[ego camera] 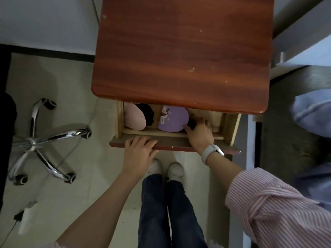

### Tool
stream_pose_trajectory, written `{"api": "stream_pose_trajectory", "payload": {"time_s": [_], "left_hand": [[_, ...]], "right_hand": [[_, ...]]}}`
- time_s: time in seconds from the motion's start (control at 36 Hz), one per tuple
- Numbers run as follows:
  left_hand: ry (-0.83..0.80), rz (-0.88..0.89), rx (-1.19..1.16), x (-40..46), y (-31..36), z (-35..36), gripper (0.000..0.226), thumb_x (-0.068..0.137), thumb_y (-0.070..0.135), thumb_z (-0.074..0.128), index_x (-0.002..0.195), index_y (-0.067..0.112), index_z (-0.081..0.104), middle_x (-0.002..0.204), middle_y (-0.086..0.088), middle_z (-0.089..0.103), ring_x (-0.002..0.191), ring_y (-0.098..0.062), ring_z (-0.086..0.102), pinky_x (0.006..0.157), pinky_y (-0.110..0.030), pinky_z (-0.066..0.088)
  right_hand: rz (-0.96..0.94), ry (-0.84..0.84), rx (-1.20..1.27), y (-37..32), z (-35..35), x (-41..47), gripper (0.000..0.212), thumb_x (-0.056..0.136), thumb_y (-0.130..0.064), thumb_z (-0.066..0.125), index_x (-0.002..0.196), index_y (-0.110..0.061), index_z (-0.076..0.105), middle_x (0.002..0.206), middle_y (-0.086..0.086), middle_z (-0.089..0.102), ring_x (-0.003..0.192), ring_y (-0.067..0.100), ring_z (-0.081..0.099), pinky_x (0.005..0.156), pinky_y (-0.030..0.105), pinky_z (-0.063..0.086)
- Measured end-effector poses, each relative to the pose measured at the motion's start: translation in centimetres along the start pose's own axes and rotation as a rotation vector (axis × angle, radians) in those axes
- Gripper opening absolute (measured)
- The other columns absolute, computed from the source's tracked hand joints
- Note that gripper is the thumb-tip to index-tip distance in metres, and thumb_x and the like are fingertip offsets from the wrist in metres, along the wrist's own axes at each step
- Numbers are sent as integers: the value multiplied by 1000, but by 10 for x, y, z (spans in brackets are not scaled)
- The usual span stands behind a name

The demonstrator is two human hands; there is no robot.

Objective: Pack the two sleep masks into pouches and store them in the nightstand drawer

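The nightstand (180, 51) drawer (170, 143) stands open; a pink pouch (134, 119) lies at its left, a purple pouch (172, 120) mid-drawer; the left hand (138, 154) rests flat, ungripped, on the drawer front; the right hand (199, 131) reaches inside, fingers pinching a dark bit beside the purple pouch.
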State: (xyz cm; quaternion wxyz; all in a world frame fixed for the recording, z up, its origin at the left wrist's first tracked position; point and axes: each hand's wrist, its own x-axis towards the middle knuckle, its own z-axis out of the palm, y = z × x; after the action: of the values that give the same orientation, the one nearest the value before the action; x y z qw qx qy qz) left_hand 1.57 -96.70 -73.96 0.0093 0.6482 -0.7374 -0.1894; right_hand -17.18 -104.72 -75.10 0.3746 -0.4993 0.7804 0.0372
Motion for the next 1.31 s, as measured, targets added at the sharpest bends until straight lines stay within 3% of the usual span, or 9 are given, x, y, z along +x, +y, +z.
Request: {"api": "stream_pose_trajectory", "payload": {"time_s": [0.14,0.25,0.39,0.5,0.58,0.72,0.86,1.19,1.31], "left_hand": [[-31,-4,31,2,3,-3,32,61,21,81,91,15,70,82,-5,71,76,-27,66,71,-39,49],[-13,87,69,5,0,-5,30,59,15,82,86,14,70,79,-6,72,71,-27,66,63,-36,50],[54,175,160,4,-1,-8,25,61,19,82,83,15,72,74,-4,72,65,-25,65,58,-31,51],[147,183,130,5,4,-27,17,74,21,70,89,12,69,75,-6,70,67,-27,64,60,-34,50],[192,211,110,14,5,-49,20,76,23,71,94,13,68,85,-6,71,76,-26,65,65,-39,49],[101,158,272,33,10,-74,82,62,35,79,132,14,42,136,-19,50,125,-36,47,99,-57,38],[80,166,287,62,8,-87,103,60,37,81,142,11,23,149,-22,29,137,-39,27,107,-63,22],[84,145,340,110,6,-79,90,71,29,74,143,19,20,150,-19,27,138,-38,25,106,-64,22],[96,152,325,109,5,-80,93,71,30,74,144,21,16,152,-18,25,139,-37,23,107,-64,21]], "right_hand": [[-347,183,-59,24,-8,-53,33,87,-26,54,115,-9,53,111,15,60,104,30,54,88,45,47],[-583,177,-433,51,-8,-71,35,76,-29,68,105,-12,61,93,8,68,85,27,64,77,39,52],[-532,171,-601,67,-21,-58,22,73,-7,69,93,-13,62,83,7,68,77,27,63,72,37,53],[-609,266,-591,64,-37,-59,24,70,-8,72,91,-13,62,81,5,68,75,25,64,71,34,54],[-673,349,-589,58,-54,-57,29,72,-14,72,99,-16,60,95,6,69,90,26,64,82,39,52],[-664,395,-709,48,-80,-53,63,69,-37,73,123,-18,48,125,10,60,120,29,53,102,56,37],[-567,377,-718,29,-96,-38,98,63,-45,75,140,-13,25,146,19,36,135,37,32,104,68,18],[-514,527,-655,2,-104,-1,61,71,-30,68,126,-15,43,123,14,58,115,34,53,99,56,40],[-478,409,-594,-8,-107,-8,66,72,-32,68,129,-16,40,128,15,53,120,36,47,102,59,36]]}}
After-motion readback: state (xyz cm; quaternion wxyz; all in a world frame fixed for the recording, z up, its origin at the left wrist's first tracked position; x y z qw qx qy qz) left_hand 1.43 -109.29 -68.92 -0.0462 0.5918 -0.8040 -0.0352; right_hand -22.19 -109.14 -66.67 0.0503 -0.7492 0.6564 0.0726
